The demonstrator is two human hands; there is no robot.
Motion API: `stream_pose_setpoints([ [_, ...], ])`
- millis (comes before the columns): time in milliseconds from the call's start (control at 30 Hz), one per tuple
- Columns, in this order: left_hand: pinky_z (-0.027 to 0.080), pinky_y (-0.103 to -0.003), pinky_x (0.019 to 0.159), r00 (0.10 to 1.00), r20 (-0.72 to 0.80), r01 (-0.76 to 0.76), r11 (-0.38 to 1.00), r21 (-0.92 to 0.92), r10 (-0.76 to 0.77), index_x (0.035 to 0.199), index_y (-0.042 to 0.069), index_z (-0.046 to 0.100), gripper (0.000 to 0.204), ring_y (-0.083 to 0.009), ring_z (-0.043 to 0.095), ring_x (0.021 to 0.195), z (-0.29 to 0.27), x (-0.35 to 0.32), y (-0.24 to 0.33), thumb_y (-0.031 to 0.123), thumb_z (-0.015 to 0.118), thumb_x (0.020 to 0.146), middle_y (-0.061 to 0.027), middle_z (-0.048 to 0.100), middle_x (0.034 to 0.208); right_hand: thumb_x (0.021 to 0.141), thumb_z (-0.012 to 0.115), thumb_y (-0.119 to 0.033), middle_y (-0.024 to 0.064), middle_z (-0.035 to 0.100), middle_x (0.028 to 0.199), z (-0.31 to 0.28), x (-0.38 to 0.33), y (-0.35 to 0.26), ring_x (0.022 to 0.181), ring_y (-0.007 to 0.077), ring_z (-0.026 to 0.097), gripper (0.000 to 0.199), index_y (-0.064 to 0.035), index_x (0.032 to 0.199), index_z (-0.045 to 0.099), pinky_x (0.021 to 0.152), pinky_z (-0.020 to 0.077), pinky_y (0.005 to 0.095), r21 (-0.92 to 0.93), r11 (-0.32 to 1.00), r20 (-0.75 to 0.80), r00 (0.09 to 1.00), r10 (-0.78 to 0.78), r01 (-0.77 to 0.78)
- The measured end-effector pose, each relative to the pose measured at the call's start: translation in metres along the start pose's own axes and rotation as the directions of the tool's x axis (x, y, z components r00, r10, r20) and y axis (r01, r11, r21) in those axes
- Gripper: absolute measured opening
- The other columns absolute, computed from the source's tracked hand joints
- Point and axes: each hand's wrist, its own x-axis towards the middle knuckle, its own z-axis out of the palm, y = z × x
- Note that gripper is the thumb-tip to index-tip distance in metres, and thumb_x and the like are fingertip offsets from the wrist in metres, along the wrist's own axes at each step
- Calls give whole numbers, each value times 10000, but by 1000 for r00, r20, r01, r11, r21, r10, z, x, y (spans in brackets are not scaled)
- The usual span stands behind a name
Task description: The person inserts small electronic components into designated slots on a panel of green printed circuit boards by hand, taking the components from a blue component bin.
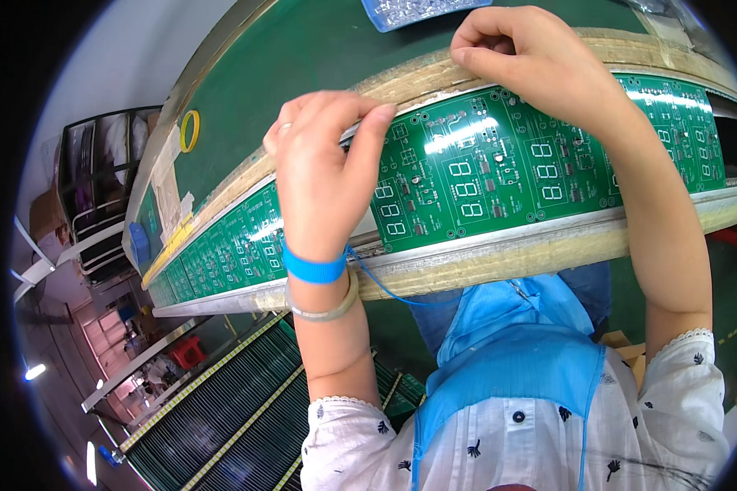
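A row of green circuit boards point(434, 204) with white digit outlines lies along a metal-edged rail point(434, 253). Over a gap between two boards is my left hand point(327, 164), thumb and forefinger pinched at the upper edge of the board to its right. Whatever is between those fingertips is too small to make out. My right hand point(540, 65) hovers above the far wooden rail point(418, 78), fingers curled and thumb against the forefinger; any part in them is hidden. A blue wrist strap point(313, 267) with a cord circles my left wrist, beside a pale bangle point(323, 313).
Beyond the far rail, a blue tray point(382, 23) of small clear parts stands on the green bench top point(246, 90). A yellow tape roll point(190, 131) lies at left. Below left, a rack point(213, 409) holds many dark boards on edge. A blue object point(138, 243) sits at the rail's left end.
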Motion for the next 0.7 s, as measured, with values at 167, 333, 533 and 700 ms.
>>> stream_pose_setpoints([
  [167, 380, -469, 945, 978, 172, 63, 957, 283, -116, 1006, 98, 746, 127, -253, 638, 990, -22, -35, 40, 142, 738, 888, -49, 731, 902, 957, 672, -211, -7, 589, 782, 6, 2, 34, 741, 69, 526, 230, 18, 978, 687, 674, 446, 253, -10, 982, -52, 981, -187, 186],
  [333, 363, -537, 1017, 965, 243, -18, 896, 444, -101, 1243, 102, 671, 348, -273, 648, 1112, -16, -61, 53, 125, 715, 898, -91, 743, 1024, 905, 684, -171, 193, 730, 866, -4, -6, -6, 786, 258, 711, 233, 47, 973, 729, 725, 550, 363, -22, 996, -76, 994, -83, 81],
  [533, 356, -574, 1040, 972, 225, -39, 911, 411, -60, 1267, 84, 667, 375, -307, 649, 1122, -6, -54, 60, 106, 686, 893, -139, 729, 1026, 887, 681, -144, 198, 728, 851, -26, 11, -11, 777, 275, 711, 220, 58, 956, 734, 726, 553, 362, -178, 976, -197, 967, -159, 124],
  [700, 363, -601, 1055, 971, 236, -123, 914, 386, 31, 1225, 49, 688, 408, -319, 637, 1102, 4, -47, 69, 61, 621, 822, -163, 685, 967, 889, 675, -143, 200, 734, 854, -36, 18, -27, 779, 299, 716, 219, 50, 970, 740, 743, 557, 381, -298, 944, -207, 955, -211, 144],
])
